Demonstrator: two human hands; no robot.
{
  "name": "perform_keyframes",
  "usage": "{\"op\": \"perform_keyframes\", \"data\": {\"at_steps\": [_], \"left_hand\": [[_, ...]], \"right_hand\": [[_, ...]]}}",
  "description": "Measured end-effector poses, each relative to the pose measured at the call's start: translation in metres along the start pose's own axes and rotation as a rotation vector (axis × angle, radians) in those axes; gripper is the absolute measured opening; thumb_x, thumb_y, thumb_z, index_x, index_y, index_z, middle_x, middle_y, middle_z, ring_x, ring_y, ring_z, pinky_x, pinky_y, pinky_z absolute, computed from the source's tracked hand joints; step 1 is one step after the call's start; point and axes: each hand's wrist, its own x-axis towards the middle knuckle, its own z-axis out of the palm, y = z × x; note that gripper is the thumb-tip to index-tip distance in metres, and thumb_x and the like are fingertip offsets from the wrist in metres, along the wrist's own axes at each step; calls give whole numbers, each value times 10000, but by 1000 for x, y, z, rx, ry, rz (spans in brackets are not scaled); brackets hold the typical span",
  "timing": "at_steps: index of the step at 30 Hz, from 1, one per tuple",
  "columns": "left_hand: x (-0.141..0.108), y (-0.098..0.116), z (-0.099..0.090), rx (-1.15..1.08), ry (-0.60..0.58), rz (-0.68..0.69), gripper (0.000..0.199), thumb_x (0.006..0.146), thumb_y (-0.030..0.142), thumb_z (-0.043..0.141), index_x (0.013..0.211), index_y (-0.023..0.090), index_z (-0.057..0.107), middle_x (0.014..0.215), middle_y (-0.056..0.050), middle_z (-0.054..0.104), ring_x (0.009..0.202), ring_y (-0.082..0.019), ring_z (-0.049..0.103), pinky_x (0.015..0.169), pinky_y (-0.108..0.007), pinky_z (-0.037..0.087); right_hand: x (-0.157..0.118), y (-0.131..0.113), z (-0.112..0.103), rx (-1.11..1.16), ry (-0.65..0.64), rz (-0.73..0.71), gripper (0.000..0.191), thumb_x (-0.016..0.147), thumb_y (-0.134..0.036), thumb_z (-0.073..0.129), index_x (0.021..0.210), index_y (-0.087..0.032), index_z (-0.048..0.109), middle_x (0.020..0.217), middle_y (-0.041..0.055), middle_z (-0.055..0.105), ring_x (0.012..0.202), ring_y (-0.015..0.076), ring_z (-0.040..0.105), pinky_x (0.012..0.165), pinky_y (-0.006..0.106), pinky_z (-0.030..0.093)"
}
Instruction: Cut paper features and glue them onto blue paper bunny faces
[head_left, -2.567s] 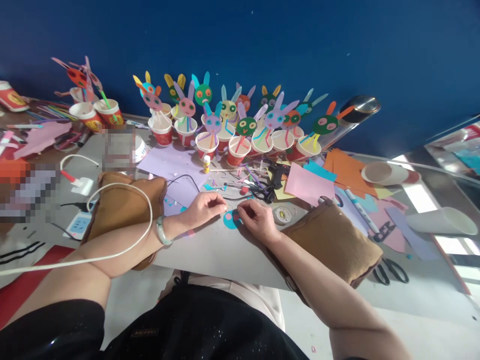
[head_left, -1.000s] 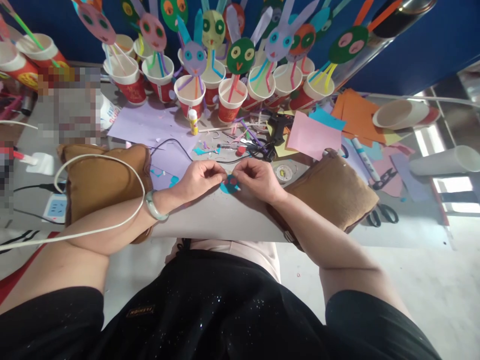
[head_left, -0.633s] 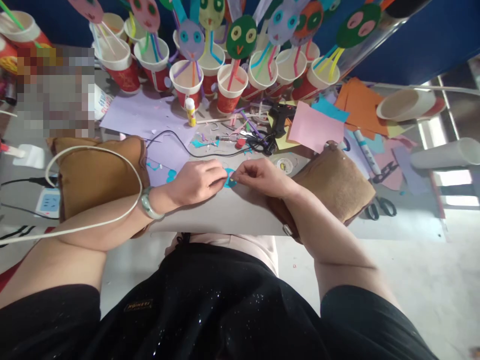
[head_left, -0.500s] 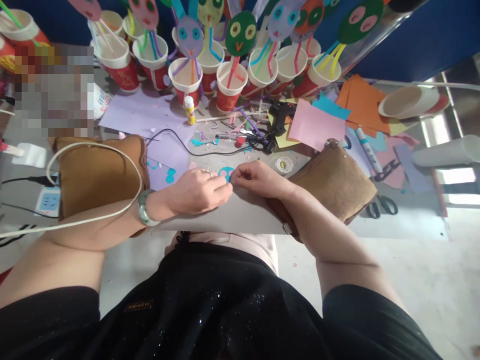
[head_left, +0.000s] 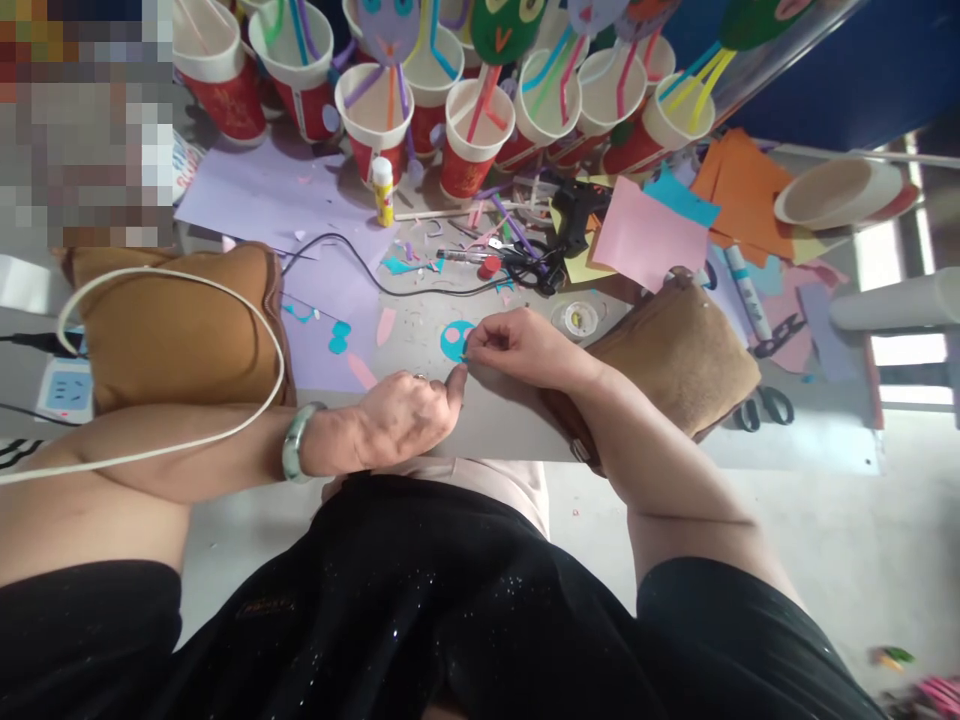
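Note:
A small blue paper oval (head_left: 453,343) with pink round pieces lies on the grey table, partly covered by my right hand (head_left: 517,345). That hand is closed in a pinch, a tiny yellow paper piece (head_left: 464,358) showing at its fingertips. My left hand (head_left: 397,418), with a bangle on the wrist, is near the table's front edge. Its fingers are curled, one digit points up towards the right fingertips, and nothing shows in it. Left of the oval are pink paper ears (head_left: 385,325) and blue paper circles (head_left: 340,337).
Paper cups (head_left: 471,140) with straw-legged paper faces line the back. A glue stick (head_left: 383,190), scissors (head_left: 541,272) and a glue gun (head_left: 579,212) lie among scraps. Brown cushions (head_left: 176,325) flank my forearms; a white cable (head_left: 259,330) crosses above the left arm.
My left hand has drawn down, away from the blue oval, uncovering it and the pink ears. My right hand stays beside the oval. The whole view has shifted slightly.

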Motion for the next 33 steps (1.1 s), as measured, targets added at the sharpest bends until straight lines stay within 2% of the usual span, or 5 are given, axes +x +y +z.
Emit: {"op": "perform_keyframes", "data": {"at_steps": [10, 19, 22, 28, 33], "left_hand": [[6, -3, -8, -34, -136, -6, 494, 934, 27, 419, 1392, -76, 570, 589, -62, 645, 488, -176, 601, 423, -300, 364], [1, -3, 7, -76, -71, -2, 495, 970, 88, 413, 1416, -96, 524, 638, -84, 662, 514, -181, 600, 447, -310, 390], [2, -4, 5, -82, -94, 4, 486, 977, 86, 406, 1413, -89, 534, 619, -75, 657, 509, -181, 603, 441, -305, 388], [7, -1, -2, -114, -160, -82, 465, 991, 102, 441, 1409, -58, 567, 665, -106, 694, 538, -185, 653, 455, -300, 403], [9, -1, -3, -124, -209, -84, 474, 1003, 115, 438, 1436, -54, 535, 714, -130, 714, 616, -212, 701, 495, -301, 438]], "right_hand": [[-1, -1, 6, -62, 34, 24, 161, 804, -256, 626, 697, -155, 691, 603, -13, 595, 575, 99, 451, 615, 263, 342], [-3, -7, 4, -69, 39, 29, 131, 793, -223, 636, 705, -149, 698, 579, -28, 552, 558, 88, 426, 623, 259, 342], [-3, -7, 5, -76, 40, 33, 126, 787, -219, 641, 695, -148, 690, 578, -30, 542, 558, 85, 416, 616, 260, 333], [1, -1, 2, 43, 37, 36, 177, 798, -299, 655, 705, -149, 676, 637, -5, 600, 595, 100, 454, 603, 256, 359], [-2, -3, -8, 98, 72, 41, 271, 827, -400, 673, 728, -148, 682, 651, 3, 611, 590, 100, 452, 565, 252, 350]]}}
